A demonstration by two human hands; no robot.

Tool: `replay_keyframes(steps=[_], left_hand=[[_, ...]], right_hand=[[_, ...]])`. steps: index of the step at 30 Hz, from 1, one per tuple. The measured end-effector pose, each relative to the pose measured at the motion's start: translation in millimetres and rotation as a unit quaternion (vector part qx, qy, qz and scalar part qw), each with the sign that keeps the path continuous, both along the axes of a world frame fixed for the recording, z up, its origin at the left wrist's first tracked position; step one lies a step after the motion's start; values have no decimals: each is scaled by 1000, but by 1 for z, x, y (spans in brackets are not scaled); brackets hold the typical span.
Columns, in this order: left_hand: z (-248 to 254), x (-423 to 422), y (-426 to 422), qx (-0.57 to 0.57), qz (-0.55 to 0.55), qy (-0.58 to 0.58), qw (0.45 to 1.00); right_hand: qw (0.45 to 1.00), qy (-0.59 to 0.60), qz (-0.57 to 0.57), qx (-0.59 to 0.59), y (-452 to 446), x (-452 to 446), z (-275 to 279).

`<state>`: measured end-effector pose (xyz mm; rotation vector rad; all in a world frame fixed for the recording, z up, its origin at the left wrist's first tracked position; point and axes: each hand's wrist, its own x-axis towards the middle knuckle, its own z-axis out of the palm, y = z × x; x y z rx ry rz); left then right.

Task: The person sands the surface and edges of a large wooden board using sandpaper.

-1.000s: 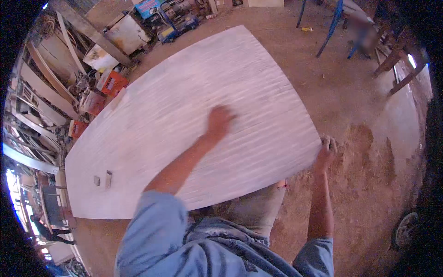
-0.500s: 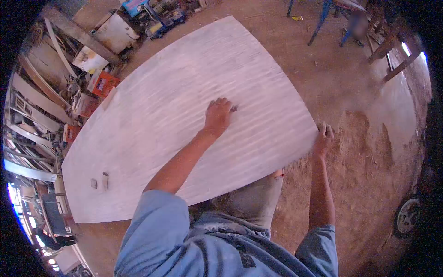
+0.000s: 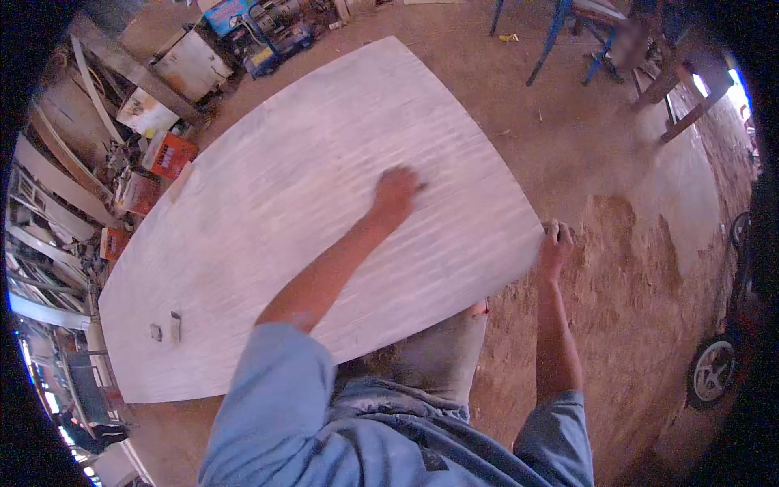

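A large white panel (image 3: 268, 243) with curved sides and a streaked, dusty surface spreads out in front of me. My left hand (image 3: 398, 193) presses on it right of the middle, fingers curled and blurred, over a small dark piece at its edge that I cannot make out. At the panel's right corner, my right hand (image 3: 555, 247) grips the edge with bent fingers. Two small grey pieces lie on the panel's lower left: a squarish block (image 3: 156, 332) and a narrow strip (image 3: 176, 326).
Orange boxes (image 3: 170, 154) and stacked boards (image 3: 61, 174) line the left side. A machine with a blue frame (image 3: 272, 40) stands at the back. Blue legs (image 3: 545, 45) of a stand rise at top right. A wheel (image 3: 714, 372) is at lower right, beyond dusty ground.
My left hand has shifted slightly to the right across the panel. My right hand stays at the corner. The whole view has shifted a little.
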<state>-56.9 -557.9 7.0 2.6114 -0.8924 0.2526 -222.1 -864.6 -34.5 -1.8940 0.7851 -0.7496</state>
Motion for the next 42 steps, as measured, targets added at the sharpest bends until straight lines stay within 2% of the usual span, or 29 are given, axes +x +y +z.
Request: replay_keyframes(steps=[1, 2, 3, 5, 7, 9, 11, 12, 13, 14, 15, 18, 20, 21, 22, 23, 24, 25, 27, 28, 30, 31, 33, 34, 36, 37, 38, 40, 42], left_hand=[[1, -16, 38, 76, 45, 45, 995], [-22, -28, 92, 31, -28, -104, 994], [-11, -46, 123, 90, 67, -4, 994], [11, -73, 167, 61, 77, 31, 995], [7, -71, 163, 55, 84, 78, 992], [-8, -46, 124, 15, 6, -32, 999], [-11, -14, 33, -49, -39, -79, 995], [-45, 19, 1, 10, -102, -101, 990], [-19, 23, -58, -90, -78, -35, 992], [-25, 42, -111, -86, -55, -37, 994], [-19, 56, -145, -133, -126, -70, 981], [-5, 58, -178, -114, -36, -9, 993], [-10, 52, -136, -82, -54, 23, 995], [-13, 40, -98, -100, -64, -15, 993], [-15, 23, -54, -116, -75, -52, 989], [-16, 8, -10, -57, -48, -19, 997], [-15, -10, 39, 2, -23, 18, 1000], [-27, -29, 104, 53, 30, 98, 993], [-43, -84, 242, 57, 91, 24, 994], [-17, -112, 302, 66, 152, 99, 981], [-20, -184, 449, 127, 239, -27, 962], [16, -212, 480, 235, 279, 40, 930], [39, -233, 511, 261, 268, 1, 928], [59, -239, 496, 226, 314, -34, 921], [88, -245, 440, 173, 359, -65, 915], [100, -233, 395, -103, 403, 37, 909], [102, -221, 355, -368, 406, 138, 825], [76, -207, 300, -342, 351, 81, 868], [70, -202, 224, -390, 351, 153, 837]], right_hand=[[1000, -1, 1, 3, 6, 1, 7], [1000, 3, -7, 29, 13, 2, 17], [998, 9, -17, 55, 17, 2, 24], [999, 10, -1, 49, 13, 0, 25], [999, 15, 13, 33, 9, -2, 26], [999, 29, -16, 15, 11, 2, 29], [999, 33, -33, 20, 9, 4, 26], [998, 35, -38, 26, 7, 5, 19], [1000, 15, -17, -19, -3, 4, 4], [998, -5, 4, -65, -13, 3, -11], [999, -1, -14, -37, -2, 5, 5], [999, -30, -20, -16, -1, 8, 10], [999, 17, -32, 18, 11, 8, 25], [967, 56, -16, -247, -15, -4, -15], [965, 36, 5, -259, -17, -1, -27], [962, 16, 27, -271, -19, 2, -39], [997, -38, 55, -27, -8, 3, -12], [997, -40, 70, -17, 1, 6, -1], [996, -21, 82, 22, 4, 1, 14], [996, -25, 87, 22, -1, 1, 10], [1000, -1, 27, 1, -7, -1, -9], [1000, -10, 30, 1, -10, -3, -12], [999, 25, 23, -32, -12, -1, -13], [999, 19, 18, -37, -10, 1, -21], [988, 16, -12, -153, -13, 1, -27], [985, -24, -9, -168, 13, -5, 13], [981, -65, -6, -183, 53, -8, 57], [979, 4, 148, -140, 89, -21, 61], [948, 52, 295, -110, 145, -40, 58]])
